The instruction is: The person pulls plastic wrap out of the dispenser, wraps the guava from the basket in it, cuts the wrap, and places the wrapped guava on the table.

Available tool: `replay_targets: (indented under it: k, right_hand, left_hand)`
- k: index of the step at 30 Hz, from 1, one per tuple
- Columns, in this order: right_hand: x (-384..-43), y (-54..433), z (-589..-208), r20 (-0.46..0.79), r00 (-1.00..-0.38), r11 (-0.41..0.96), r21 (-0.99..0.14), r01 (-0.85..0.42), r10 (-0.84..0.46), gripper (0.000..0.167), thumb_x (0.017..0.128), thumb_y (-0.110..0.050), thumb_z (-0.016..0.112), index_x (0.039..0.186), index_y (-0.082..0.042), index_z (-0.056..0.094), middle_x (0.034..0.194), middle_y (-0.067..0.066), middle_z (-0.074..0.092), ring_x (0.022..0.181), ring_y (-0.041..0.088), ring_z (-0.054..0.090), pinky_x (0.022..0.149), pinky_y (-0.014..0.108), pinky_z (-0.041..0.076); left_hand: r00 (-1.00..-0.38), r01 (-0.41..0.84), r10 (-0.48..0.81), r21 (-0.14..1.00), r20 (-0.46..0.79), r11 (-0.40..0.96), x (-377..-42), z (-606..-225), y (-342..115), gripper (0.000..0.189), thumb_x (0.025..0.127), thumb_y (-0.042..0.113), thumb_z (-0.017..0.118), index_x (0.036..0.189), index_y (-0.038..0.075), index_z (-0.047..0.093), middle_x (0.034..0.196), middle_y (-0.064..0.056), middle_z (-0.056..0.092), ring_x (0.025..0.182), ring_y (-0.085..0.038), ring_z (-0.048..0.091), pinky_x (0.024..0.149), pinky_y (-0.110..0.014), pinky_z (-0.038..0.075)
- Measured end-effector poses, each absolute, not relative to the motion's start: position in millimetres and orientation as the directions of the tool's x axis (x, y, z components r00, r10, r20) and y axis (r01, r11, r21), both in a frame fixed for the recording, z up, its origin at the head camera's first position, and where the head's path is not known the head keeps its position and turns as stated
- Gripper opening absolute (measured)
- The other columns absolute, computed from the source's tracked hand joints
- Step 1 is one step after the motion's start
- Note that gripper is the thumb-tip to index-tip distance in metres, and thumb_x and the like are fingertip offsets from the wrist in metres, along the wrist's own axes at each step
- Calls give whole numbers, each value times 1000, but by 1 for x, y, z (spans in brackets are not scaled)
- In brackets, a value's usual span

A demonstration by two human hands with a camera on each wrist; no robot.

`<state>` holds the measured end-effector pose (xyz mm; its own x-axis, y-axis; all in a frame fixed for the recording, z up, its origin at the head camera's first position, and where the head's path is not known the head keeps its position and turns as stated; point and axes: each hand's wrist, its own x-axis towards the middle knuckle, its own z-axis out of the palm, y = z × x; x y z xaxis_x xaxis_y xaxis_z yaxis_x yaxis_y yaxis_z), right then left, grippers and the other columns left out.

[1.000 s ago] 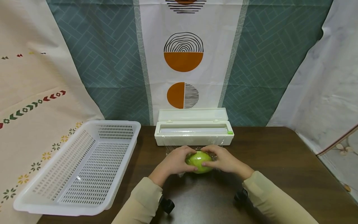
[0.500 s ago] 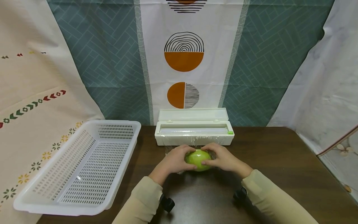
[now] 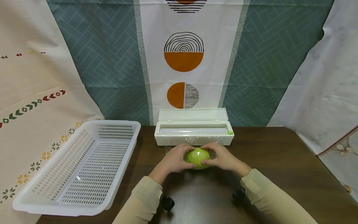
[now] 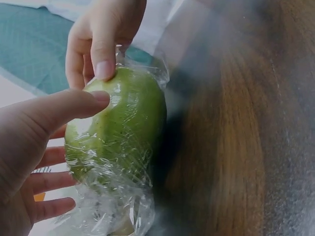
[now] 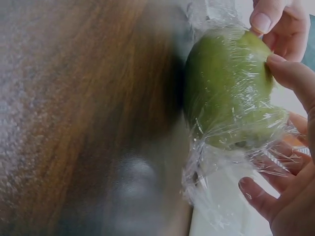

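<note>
A smooth, oval green fruit (image 3: 197, 158) rests low over the table, in front of the cling film box. Clear cling film (image 4: 113, 201) covers it and bunches in loose crinkles at both ends, as the wrist views show. My left hand (image 3: 175, 159) holds the fruit's left side, thumb on the near face and fingers behind. On the opposite side my right hand (image 3: 223, 158) grips it likewise, its thumb (image 5: 290, 73) pressing the skin through the film. The two thumbs almost meet in the wrist views. Most of the far fingers are hidden in the head view.
Just behind the hands stands a white cling film box (image 3: 194, 139), lid raised, with a roll inside and a green slider at its right end. Film hangs over its front. To the left is a white perforated basket (image 3: 118, 183). All stand on a dark wooden table (image 3: 268, 161).
The green fruit has shifted slightly away from me, toward the box, and turned a little. Both hands keep hold of it and have moved only slightly with it.
</note>
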<state>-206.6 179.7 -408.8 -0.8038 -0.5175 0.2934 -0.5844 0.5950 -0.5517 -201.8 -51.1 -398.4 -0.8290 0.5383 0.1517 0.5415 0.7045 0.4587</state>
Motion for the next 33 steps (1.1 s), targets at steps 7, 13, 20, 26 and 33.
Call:
replay_targets:
  k: [7,13,20,26,33]
  right_hand:
    - [-208,180,-411,282,-812,592,-570,-570,-511,54,76,-34,79,118,-6,61,112,5,63,101,19,58,86,43,50]
    - [-209,179,-412,297,-801,583,-563,-586,-519,56,75,-33,80,120,-6,60,113,6,62,101,20,57,86,42,50]
    - [-210,179,-413,273,-823,613,-560,-557,-499,60,76,-33,79,125,-6,57,118,7,60,105,21,57,87,40,49]
    - [-209,179,-414,265,-830,625,-556,-548,-492,59,75,-34,80,124,-11,56,117,3,58,104,18,55,87,37,49]
    - [-210,179,-413,253,-837,633,-558,-536,-486,60,76,-32,79,126,-10,55,120,4,57,104,18,55,87,38,49]
  left_hand:
    - [-822,561,537,432,190,706,-204,-400,-50,60,75,39,78,127,15,59,122,-2,59,106,-18,58,87,-36,50]
    - [-834,543,522,438,179,717,-206,-401,-50,58,77,37,77,128,15,58,124,-3,58,110,-19,57,91,-37,49]
    - [-817,575,534,399,220,715,-206,-401,-48,57,78,36,76,127,14,59,123,-3,59,110,-21,58,92,-39,49]
    - [-825,560,526,414,205,718,-208,-401,-47,56,79,35,75,128,14,58,124,-3,58,111,-20,58,93,-38,48]
    - [-820,571,527,365,222,735,-207,-401,-45,57,78,38,76,127,15,59,123,-3,59,110,-21,58,92,-38,49]
